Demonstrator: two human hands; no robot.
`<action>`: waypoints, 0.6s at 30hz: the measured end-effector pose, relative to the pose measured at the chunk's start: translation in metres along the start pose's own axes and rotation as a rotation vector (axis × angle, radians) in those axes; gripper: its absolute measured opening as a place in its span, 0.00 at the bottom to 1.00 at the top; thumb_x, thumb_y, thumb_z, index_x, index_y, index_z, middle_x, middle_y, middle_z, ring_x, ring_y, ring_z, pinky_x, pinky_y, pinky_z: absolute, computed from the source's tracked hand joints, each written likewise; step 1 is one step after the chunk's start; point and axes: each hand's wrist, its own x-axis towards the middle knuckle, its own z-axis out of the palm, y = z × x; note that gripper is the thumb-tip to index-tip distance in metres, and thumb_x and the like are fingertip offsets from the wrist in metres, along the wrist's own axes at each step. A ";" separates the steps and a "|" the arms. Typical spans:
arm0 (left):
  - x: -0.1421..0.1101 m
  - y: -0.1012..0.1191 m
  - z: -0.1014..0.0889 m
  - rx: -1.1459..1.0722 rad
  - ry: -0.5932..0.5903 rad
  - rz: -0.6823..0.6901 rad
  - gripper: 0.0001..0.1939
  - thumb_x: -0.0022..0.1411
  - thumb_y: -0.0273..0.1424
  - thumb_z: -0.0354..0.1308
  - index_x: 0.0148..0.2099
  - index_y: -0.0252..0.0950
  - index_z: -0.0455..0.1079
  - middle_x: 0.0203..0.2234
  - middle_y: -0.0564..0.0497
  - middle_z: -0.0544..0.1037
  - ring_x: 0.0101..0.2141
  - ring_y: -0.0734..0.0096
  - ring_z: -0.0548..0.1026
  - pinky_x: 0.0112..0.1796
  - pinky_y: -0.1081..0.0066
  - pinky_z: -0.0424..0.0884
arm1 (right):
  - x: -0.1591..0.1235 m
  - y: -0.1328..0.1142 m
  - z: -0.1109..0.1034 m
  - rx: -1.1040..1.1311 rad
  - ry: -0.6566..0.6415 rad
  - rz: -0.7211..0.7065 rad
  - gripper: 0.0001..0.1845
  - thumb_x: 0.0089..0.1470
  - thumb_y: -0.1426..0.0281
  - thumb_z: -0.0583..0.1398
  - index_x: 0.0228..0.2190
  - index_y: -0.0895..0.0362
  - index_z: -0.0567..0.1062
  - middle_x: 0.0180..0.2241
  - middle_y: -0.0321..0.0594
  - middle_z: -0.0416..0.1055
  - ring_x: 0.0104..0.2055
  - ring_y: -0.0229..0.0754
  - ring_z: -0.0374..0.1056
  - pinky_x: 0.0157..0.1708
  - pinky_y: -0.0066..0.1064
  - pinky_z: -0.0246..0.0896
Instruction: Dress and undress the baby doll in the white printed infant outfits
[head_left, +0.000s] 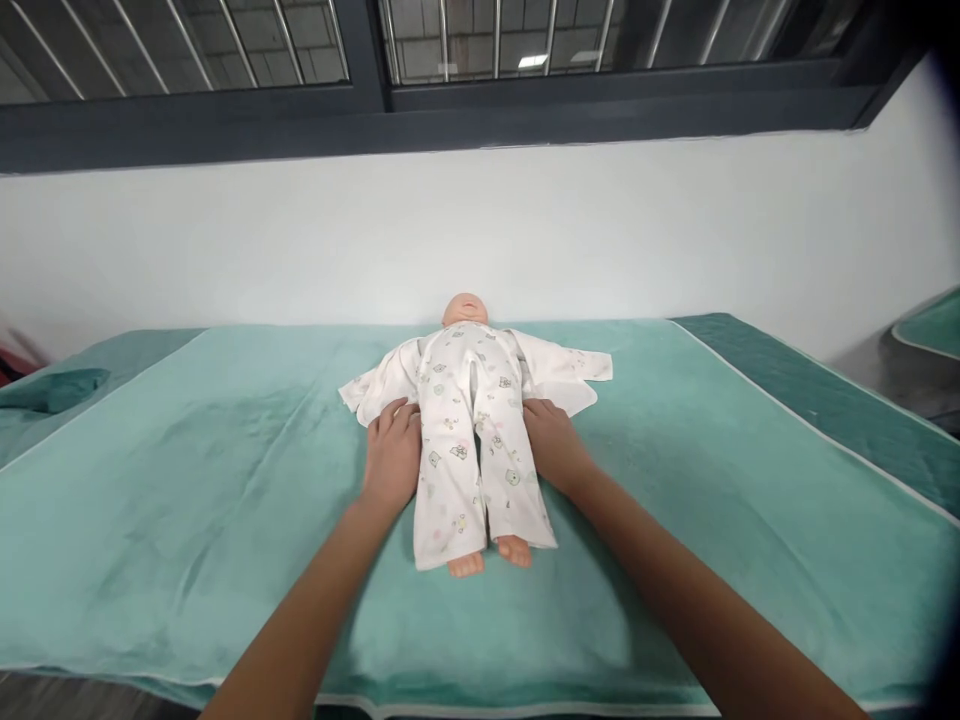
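A baby doll (466, 308) lies on its back, head toward the wall and bare feet (514, 550) toward me. It wears a white printed shirt (561, 362) with both sleeves spread outward. White trousers (450, 455) with small animal prints cover its front from high on the chest to the ankles. At the left side of the trousers, my left hand (391, 455) rests with extended fingers on the shirt's lower edge; its thumb is hidden. My right hand (555, 442) lies against the opposite side, fingers laid at the trouser edge and shirt hem. Neither hand visibly grips the cloth.
A green plush cover (225, 500) with pale piping lies under the doll. Behind it rises a white wall (300, 240) below a dark-framed, barred window (465, 120). A folded green fabric piece (52, 390) is at far left, and another green padded edge (930, 322) at far right.
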 end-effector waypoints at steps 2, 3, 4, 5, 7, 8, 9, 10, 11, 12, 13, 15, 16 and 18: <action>0.013 -0.002 0.009 0.014 0.013 0.046 0.16 0.65 0.26 0.48 0.52 0.35 0.71 0.51 0.38 0.73 0.58 0.46 0.62 0.51 0.50 0.61 | 0.013 -0.001 0.008 -0.053 0.001 -0.016 0.10 0.60 0.75 0.53 0.40 0.59 0.74 0.44 0.50 0.69 0.48 0.51 0.62 0.48 0.40 0.57; 0.018 -0.003 0.012 -0.006 0.022 0.061 0.16 0.66 0.27 0.48 0.53 0.35 0.70 0.50 0.38 0.74 0.56 0.47 0.65 0.50 0.51 0.63 | 0.016 -0.001 0.010 -0.060 0.017 -0.016 0.10 0.60 0.74 0.54 0.40 0.59 0.74 0.43 0.50 0.69 0.47 0.50 0.62 0.47 0.39 0.57; 0.021 -0.004 0.015 -0.034 0.028 0.073 0.16 0.65 0.28 0.48 0.53 0.35 0.70 0.49 0.39 0.75 0.54 0.48 0.67 0.49 0.52 0.64 | 0.018 -0.002 0.011 -0.061 0.033 -0.014 0.10 0.60 0.72 0.54 0.40 0.59 0.74 0.43 0.49 0.69 0.47 0.50 0.62 0.46 0.38 0.57; 0.023 -0.006 0.018 -0.066 0.029 0.085 0.16 0.65 0.29 0.49 0.53 0.35 0.70 0.48 0.39 0.75 0.52 0.49 0.68 0.49 0.53 0.65 | 0.018 -0.002 0.013 -0.059 0.041 -0.016 0.09 0.60 0.71 0.55 0.41 0.59 0.74 0.43 0.49 0.68 0.46 0.50 0.62 0.45 0.38 0.57; 0.026 -0.008 0.022 -0.131 0.020 0.097 0.16 0.64 0.31 0.51 0.52 0.35 0.70 0.46 0.40 0.76 0.49 0.50 0.70 0.48 0.53 0.67 | 0.020 -0.001 0.016 -0.050 0.025 -0.037 0.10 0.60 0.70 0.56 0.41 0.59 0.74 0.43 0.49 0.69 0.46 0.50 0.62 0.45 0.38 0.58; 0.027 -0.008 0.023 -0.167 0.011 0.089 0.15 0.64 0.31 0.51 0.51 0.35 0.70 0.45 0.41 0.76 0.48 0.50 0.70 0.48 0.54 0.68 | 0.022 0.000 0.018 -0.041 0.015 -0.047 0.11 0.60 0.69 0.56 0.41 0.59 0.74 0.44 0.49 0.69 0.47 0.51 0.62 0.45 0.38 0.58; 0.028 -0.008 0.023 -0.207 -0.001 0.073 0.15 0.63 0.32 0.52 0.51 0.35 0.70 0.45 0.41 0.76 0.48 0.51 0.71 0.48 0.54 0.68 | 0.024 0.001 0.020 -0.027 0.015 -0.051 0.12 0.60 0.69 0.56 0.42 0.59 0.75 0.44 0.50 0.69 0.48 0.51 0.62 0.46 0.39 0.58; 0.029 -0.006 0.023 -0.251 -0.016 0.050 0.15 0.63 0.33 0.53 0.51 0.35 0.70 0.45 0.42 0.76 0.47 0.52 0.72 0.47 0.55 0.69 | 0.027 0.002 0.023 0.002 0.025 -0.044 0.13 0.60 0.68 0.56 0.44 0.59 0.75 0.45 0.50 0.70 0.49 0.52 0.62 0.48 0.40 0.58; 0.030 -0.005 0.022 -0.293 -0.034 0.025 0.15 0.63 0.34 0.53 0.50 0.35 0.70 0.45 0.42 0.76 0.46 0.53 0.72 0.46 0.56 0.70 | 0.030 0.002 0.025 0.038 0.044 -0.030 0.15 0.60 0.68 0.55 0.47 0.59 0.74 0.46 0.51 0.70 0.50 0.52 0.62 0.49 0.40 0.58; 0.032 -0.003 0.020 -0.329 -0.054 0.003 0.15 0.62 0.34 0.54 0.49 0.36 0.70 0.45 0.42 0.76 0.46 0.53 0.73 0.45 0.57 0.71 | 0.033 0.001 0.027 0.076 0.064 -0.017 0.18 0.61 0.68 0.55 0.50 0.59 0.72 0.48 0.51 0.70 0.51 0.52 0.63 0.51 0.41 0.58; 0.033 -0.002 0.019 -0.356 -0.076 -0.012 0.14 0.62 0.35 0.54 0.47 0.36 0.71 0.45 0.43 0.77 0.44 0.53 0.73 0.44 0.57 0.71 | 0.035 0.000 0.028 0.111 0.080 -0.010 0.20 0.61 0.67 0.55 0.53 0.59 0.71 0.49 0.51 0.70 0.52 0.52 0.63 0.52 0.41 0.58; 0.034 0.000 0.016 -0.380 -0.102 -0.033 0.10 0.62 0.35 0.54 0.42 0.36 0.72 0.41 0.44 0.78 0.42 0.53 0.73 0.42 0.58 0.71 | 0.038 -0.003 0.027 0.166 0.089 -0.006 0.22 0.61 0.67 0.54 0.55 0.58 0.69 0.52 0.50 0.70 0.53 0.51 0.64 0.53 0.41 0.59; 0.035 0.001 0.015 -0.382 -0.103 -0.048 0.09 0.61 0.34 0.54 0.39 0.37 0.72 0.39 0.45 0.78 0.41 0.54 0.73 0.41 0.58 0.71 | 0.038 -0.004 0.026 0.188 0.080 -0.004 0.22 0.61 0.68 0.54 0.55 0.57 0.69 0.52 0.50 0.70 0.53 0.51 0.64 0.53 0.41 0.59; 0.035 0.002 0.014 -0.376 -0.071 -0.101 0.07 0.60 0.33 0.55 0.34 0.38 0.72 0.35 0.47 0.78 0.40 0.55 0.73 0.41 0.60 0.71 | 0.038 -0.006 0.024 0.244 0.047 0.016 0.21 0.60 0.67 0.55 0.54 0.57 0.71 0.52 0.49 0.71 0.54 0.52 0.66 0.53 0.41 0.61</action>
